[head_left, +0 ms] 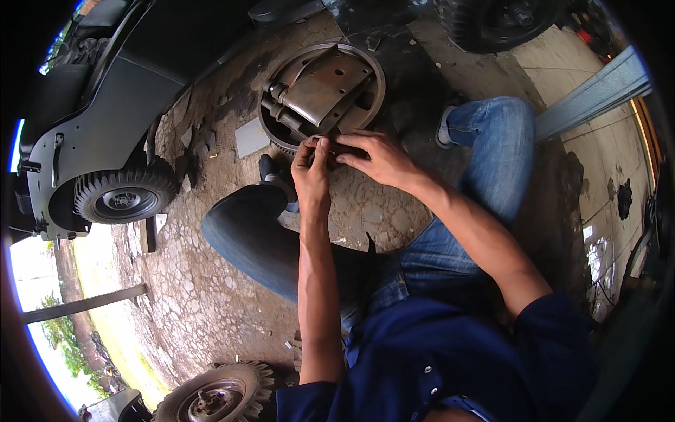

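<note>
In front of me on the ground lies a round metal ring with a toothed edge [381,88], like a flywheel. A brown metal plate with holes and a hinge-like barrel [320,88] rests on it. My left hand [311,167] is at the ring's near edge, its thumb and fingers pinched together. My right hand [380,156] comes in from the right with fingers bent, their tips close to the left fingertips. Whatever small thing sits between the fingertips is too small and dark to make out.
A flat pale square piece [251,138] lies left of the ring on the cracked stone floor [190,274]. A dark vehicle with a front tyre [125,195] stands at the left. Another tyre [214,394] lies at the lower left. A grey metal post [594,95] rises at the right.
</note>
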Demonstrator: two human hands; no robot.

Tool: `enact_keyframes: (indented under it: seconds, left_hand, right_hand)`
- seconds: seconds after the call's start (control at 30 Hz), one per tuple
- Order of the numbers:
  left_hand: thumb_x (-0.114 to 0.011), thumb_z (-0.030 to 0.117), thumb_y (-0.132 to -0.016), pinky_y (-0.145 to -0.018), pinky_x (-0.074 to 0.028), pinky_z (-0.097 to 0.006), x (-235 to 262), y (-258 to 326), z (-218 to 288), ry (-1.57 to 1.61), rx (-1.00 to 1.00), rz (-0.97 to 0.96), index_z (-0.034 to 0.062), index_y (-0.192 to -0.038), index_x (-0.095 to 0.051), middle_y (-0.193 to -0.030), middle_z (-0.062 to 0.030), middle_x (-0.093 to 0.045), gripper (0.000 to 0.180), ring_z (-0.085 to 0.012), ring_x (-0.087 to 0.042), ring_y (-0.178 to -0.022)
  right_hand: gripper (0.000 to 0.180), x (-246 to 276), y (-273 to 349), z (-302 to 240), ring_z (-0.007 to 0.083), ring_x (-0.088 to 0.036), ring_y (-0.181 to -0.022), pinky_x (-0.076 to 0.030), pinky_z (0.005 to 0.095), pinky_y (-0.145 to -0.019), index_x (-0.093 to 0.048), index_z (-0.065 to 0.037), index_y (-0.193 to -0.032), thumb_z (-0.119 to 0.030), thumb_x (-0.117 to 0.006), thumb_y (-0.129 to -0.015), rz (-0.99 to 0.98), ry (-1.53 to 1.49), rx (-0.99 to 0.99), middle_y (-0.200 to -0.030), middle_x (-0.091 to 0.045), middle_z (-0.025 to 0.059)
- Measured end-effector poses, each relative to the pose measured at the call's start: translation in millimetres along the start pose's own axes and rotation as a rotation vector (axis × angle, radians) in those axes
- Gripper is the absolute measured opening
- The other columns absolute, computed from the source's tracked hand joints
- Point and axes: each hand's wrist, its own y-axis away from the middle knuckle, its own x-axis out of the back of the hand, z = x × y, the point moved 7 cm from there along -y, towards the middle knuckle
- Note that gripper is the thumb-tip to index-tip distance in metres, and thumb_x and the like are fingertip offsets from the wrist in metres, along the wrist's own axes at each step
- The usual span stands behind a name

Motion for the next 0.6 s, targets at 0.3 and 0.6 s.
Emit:
enact_keyframes:
  seconds: [0.3, 0.6]
  left_hand:
    - [-0.038, 0.039, -0.102, -0.068, -0.042, -0.027, -2.2, -0.5, -19.2, 0.174, 0.121, -0.122, 0.0074, -0.116, -0.055, -0.091, 0.001, -0.055, 0.038, -0.0109, -0.052, -0.08]
    - [-0.036, 0.032, -0.101, -0.066, -0.044, -0.024, 11.6, -4.0, -11.6, 0.137, 0.103, 0.033, 0.0054, -0.13, -0.044, -0.094, -0.0021, -0.059, 0.04, -0.0116, -0.058, -0.078]
  right_hand:
    - [0.024, 8.1, -1.6, 10.6, 0.0318, -0.067, -0.086, -0.054, 0.0373, -0.073, -0.066, 0.0, -0.11, -0.011, -0.061, -0.09, 0.14, -0.058, -0.103, -0.095, -0.068, 0.0169]
    - [0.035, 3.4, 1.1, -8.9, 0.0296, -0.065, -0.085, -0.052, 0.0391, -0.076, -0.063, -0.017, -0.124, -0.011, -0.059, -0.09, -0.171, 0.041, -0.067, -0.099, -0.066, 0.0122]
